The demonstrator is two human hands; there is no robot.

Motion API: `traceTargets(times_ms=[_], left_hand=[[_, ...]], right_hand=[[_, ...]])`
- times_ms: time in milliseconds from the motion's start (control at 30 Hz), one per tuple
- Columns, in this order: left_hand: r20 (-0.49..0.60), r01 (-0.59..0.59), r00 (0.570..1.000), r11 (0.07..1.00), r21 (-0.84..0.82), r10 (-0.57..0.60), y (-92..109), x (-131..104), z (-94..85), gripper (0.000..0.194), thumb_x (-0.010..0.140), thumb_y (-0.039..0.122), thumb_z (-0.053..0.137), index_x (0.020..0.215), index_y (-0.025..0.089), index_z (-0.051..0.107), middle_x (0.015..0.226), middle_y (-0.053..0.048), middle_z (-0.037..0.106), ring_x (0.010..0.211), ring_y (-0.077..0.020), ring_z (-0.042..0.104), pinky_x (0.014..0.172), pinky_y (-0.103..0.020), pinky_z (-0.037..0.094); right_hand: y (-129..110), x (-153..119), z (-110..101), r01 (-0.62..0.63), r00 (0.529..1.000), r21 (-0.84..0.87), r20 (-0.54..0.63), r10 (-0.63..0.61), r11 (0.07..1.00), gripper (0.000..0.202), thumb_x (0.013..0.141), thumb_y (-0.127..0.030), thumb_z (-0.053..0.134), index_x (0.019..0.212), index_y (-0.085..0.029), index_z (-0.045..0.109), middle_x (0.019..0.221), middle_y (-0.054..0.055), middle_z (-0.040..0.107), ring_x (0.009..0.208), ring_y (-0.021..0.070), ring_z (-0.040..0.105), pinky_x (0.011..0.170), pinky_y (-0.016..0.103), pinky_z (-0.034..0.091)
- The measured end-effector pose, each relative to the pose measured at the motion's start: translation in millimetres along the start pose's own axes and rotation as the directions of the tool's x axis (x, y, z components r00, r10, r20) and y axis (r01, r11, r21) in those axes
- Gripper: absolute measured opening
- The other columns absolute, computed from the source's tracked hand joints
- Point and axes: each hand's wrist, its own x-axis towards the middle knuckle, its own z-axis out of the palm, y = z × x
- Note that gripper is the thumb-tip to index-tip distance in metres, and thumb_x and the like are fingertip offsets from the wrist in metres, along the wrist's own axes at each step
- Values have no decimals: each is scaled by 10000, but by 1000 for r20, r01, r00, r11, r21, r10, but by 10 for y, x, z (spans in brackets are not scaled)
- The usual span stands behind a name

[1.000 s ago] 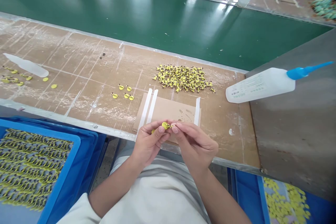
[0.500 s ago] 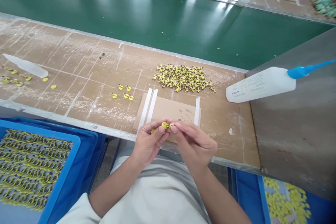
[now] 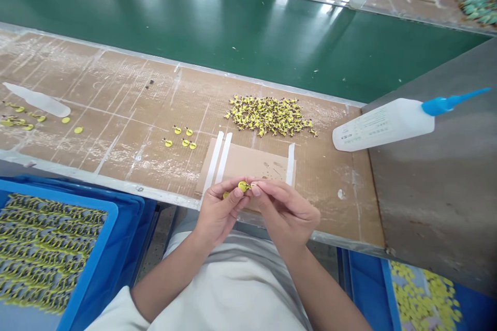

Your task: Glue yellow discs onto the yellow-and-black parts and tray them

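Note:
My left hand (image 3: 223, 209) pinches a yellow disc (image 3: 243, 186) between thumb and fingers at the table's front edge. Another yellow disc (image 3: 225, 195) shows among the same fingers. Fingertips of my right hand (image 3: 285, 212) are closed on a small dark-and-yellow figure piece (image 3: 249, 186) that touches the held disc; its details are too small to tell. Behind the hands lies a cardboard sheet (image 3: 252, 163) with white tape strips. Beyond it is a heap of small yellow and dark figure pieces (image 3: 269, 115). Several discs with dark pieces (image 3: 185, 142) lie to the left.
A white bottle with a blue nozzle (image 3: 384, 124) leans at the right beside a metal panel (image 3: 435, 165). Blue trays hold rows of yellow pieces (image 3: 46, 253) at left and yellow discs (image 3: 423, 295) at right. A green belt (image 3: 194, 26) runs behind the table.
The view has shifted very slightly. Both hands keep the same pose and hold on the pieces.

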Motion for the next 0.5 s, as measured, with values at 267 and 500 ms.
traceTargets(times_ms=[267, 500], left_hand=[[7, -37, 999, 999, 10, 37, -6, 8, 2, 231, 688, 186, 823, 915, 189, 781, 915, -50, 783, 743, -87, 725, 718, -100, 561], [-8, -45, 999, 999, 17, 45, -14, 11, 1, 224, 679, 189, 829, 899, 207, 787, 881, -48, 785, 739, -92, 727, 710, -99, 560]], right_hand=[[0, 11, 12, 6, 1000, 14, 11, -6, 1000, 294, 737, -14, 724, 921, -241, 753, 932, 46, 749, 855, 230, 724, 770, 401, 612], [-9, 8, 10, -1, 1000, 17, 17, 1, 1000, 291, 733, -2, 720, 906, -234, 750, 926, 46, 749, 853, 233, 727, 784, 410, 609]])
